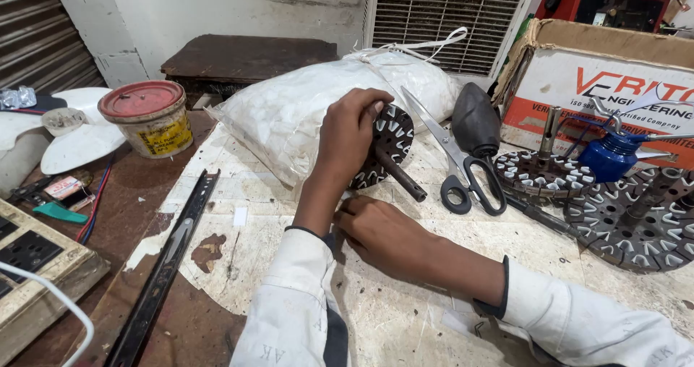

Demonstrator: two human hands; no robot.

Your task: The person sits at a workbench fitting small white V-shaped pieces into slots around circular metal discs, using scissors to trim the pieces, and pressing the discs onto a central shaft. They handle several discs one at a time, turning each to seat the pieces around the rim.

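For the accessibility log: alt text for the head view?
The left hand holds a slotted metal disc with a shaft on edge on a worn table, while the right hand rests flat beside it. Scissors, more discs and a white bag lie nearby.

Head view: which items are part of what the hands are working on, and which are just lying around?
In hand:
- slotted round core on a shaft, held on edge by the left hand
- right hand, resting flat on the bench below it

Lying about:
- scissors
- white plastic bag
- red-lidded tub
- blue oil can
- two more slotted cores
- cardboard box
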